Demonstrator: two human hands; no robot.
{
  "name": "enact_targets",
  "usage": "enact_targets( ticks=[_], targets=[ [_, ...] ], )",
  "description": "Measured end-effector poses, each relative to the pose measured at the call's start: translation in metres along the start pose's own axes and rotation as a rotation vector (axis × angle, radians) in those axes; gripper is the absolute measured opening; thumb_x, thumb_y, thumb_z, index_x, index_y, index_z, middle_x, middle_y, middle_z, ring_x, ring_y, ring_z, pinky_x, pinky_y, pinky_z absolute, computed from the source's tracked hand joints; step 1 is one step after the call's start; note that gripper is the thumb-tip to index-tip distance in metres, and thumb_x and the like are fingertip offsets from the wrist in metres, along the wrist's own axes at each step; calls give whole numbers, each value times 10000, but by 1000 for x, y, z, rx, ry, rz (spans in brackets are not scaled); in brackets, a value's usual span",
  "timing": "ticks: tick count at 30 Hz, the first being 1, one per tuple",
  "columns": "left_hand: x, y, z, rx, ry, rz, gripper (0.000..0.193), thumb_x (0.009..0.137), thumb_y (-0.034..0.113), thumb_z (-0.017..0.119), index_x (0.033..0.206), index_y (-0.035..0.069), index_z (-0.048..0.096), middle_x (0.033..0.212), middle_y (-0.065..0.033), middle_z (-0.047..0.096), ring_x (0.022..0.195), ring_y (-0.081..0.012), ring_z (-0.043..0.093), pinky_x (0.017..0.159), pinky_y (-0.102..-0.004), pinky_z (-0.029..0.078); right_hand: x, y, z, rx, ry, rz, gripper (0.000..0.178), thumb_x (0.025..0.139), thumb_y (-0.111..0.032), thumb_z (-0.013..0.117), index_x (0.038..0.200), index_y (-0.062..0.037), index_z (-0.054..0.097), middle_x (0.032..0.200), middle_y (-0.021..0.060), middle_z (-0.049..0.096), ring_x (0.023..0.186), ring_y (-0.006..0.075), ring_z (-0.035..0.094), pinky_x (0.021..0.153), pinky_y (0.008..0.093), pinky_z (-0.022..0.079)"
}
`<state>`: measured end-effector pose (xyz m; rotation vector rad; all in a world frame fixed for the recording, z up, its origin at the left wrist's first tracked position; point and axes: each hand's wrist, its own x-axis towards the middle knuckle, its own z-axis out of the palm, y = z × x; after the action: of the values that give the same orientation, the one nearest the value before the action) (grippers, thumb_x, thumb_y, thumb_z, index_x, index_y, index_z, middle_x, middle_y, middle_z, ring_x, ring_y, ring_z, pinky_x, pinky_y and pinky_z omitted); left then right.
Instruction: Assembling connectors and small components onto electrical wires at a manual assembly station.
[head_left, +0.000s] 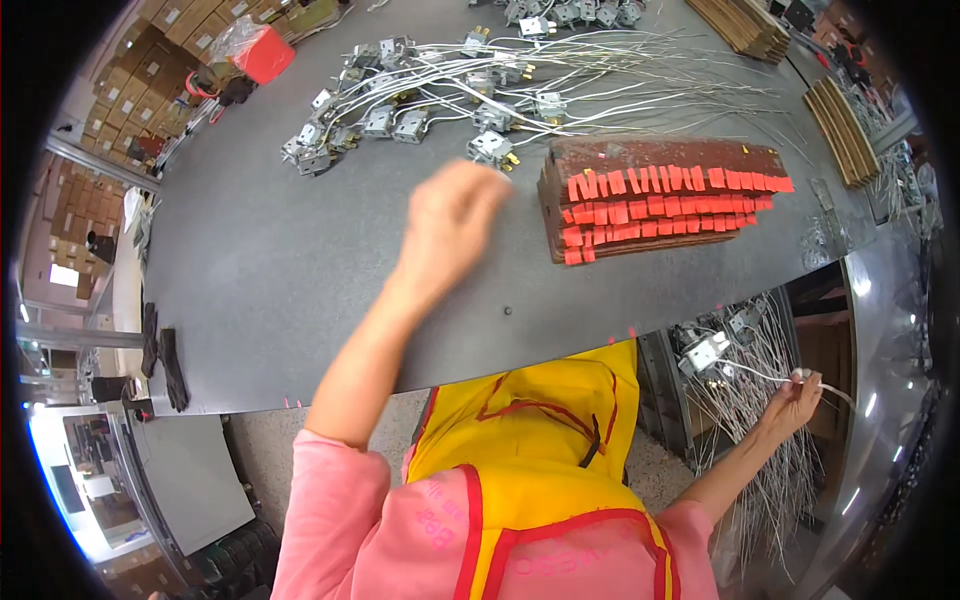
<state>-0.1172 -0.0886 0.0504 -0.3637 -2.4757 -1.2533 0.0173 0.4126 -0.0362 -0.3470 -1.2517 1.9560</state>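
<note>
My left hand (452,225) is over the table with curled fingers, smeared by motion. It is close to a small grey metal fitting (490,148) at the near edge of a heap, and I cannot make out whether anything is in its grip. At the right, beside the table, my right hand (795,398) pinches a white cable (752,373). From that cable's left end hangs a light grey box-shaped fitting (704,353), above a bin of similar cabled pieces. Right of my left hand lies a dark brown block (665,155) with rows of red tape strips (680,206).
Many white cables (640,105) with grey fittings spread across the far side of the dark table (300,270). Cardboard stacks (840,130) line the right edge. A red box (263,54) stands far left, and dark gloves (172,368) hang at the left edge.
</note>
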Motion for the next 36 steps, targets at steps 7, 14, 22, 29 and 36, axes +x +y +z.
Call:
enact_targets(
  ticks=[7, 14, 22, 29, 36],
  targets=[
    [59, -61, 26, 316, 104, 554, 187, 781, 25, 619, 966, 49, 609, 981, -88, 614, 918, -285, 591, 772, -381, 483, -16, 69, -137, -763, 497, 371, 327, 918, -258, 585, 841, 59, 562, 780, 118, 617, 544, 170, 596, 424, 248, 494],
    [55, -58, 37, 560, 9, 537, 182, 761, 98, 649, 935, 79, 598, 856, -67, 607, 869, -263, 582, 737, -395, 471, -94, 36, 123, -624, -99, 204, 168, 922, -175, 572, 925, -12, 615, 711, 29, 577, 517, 90, 548, 401, 196, 401],
    [-29, -83, -54, 734, 32, 245, 122, 770, 45, 604, 886, 81, 601, 772, -94, 564, 784, -292, 567, 658, -398, 485, -142, 40, 253, -196, -633, 839, 247, 927, -182, 563, 1082, 9, 589, 856, 107, 639, 536, 125, 583, 404, 219, 446],
    [-121, -116, -191, 1087, 122, 73, 166, 793, -25, 547, 929, 52, 599, 917, -113, 580, 819, -306, 551, 772, -402, 425, -143, 59, 265, -100, -598, 975, 161, 919, -187, 592, 949, -30, 577, 794, 95, 633, 490, 113, 555, 362, 216, 410],
    [-230, -174, -329, 1453, 389, -29, 344, 833, -50, 548, 1140, 84, 625, 1042, -142, 605, 983, -301, 562, 833, -408, 437, -134, 41, 246, -34, -587, 968, 85, 901, -120, 594, 909, -35, 597, 711, 74, 624, 438, 79, 507, 347, 191, 344]
  ],
)
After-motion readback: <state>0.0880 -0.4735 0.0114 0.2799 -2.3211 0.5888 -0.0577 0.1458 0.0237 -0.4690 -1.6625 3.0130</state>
